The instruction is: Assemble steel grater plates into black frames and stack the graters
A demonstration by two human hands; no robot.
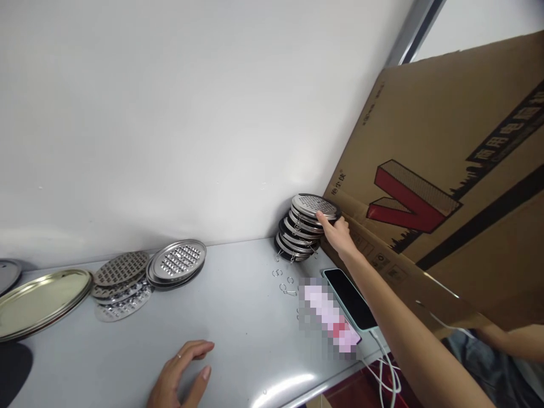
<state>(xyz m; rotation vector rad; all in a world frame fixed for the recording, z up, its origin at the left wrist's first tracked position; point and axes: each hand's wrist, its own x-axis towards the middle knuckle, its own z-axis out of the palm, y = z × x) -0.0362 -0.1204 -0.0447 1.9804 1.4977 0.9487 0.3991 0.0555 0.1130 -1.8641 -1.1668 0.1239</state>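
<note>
My right hand [336,229] reaches to a pile of round metal grater plates with black edges [298,235], stacked against the wall. Its thumb lies on the top grater plate [312,205] and the fingers curl around that plate's right edge. Small wire rings hang from the sides of the pile. My left hand [181,371], with a ring on one finger, hovers over the near part of the grey table [238,317]. Its thumb and fingers are apart and hold nothing. Several loose wire rings [283,288] lie in front of the pile.
Oval graters [178,262], perforated plates [123,269] and gold-coloured oval trays [42,300] line the wall on the left. A phone [351,297] with a white cable lies beside a blurred pink item [327,314]. A large cardboard box [446,170] bounds the right, with part of another person [480,362] below.
</note>
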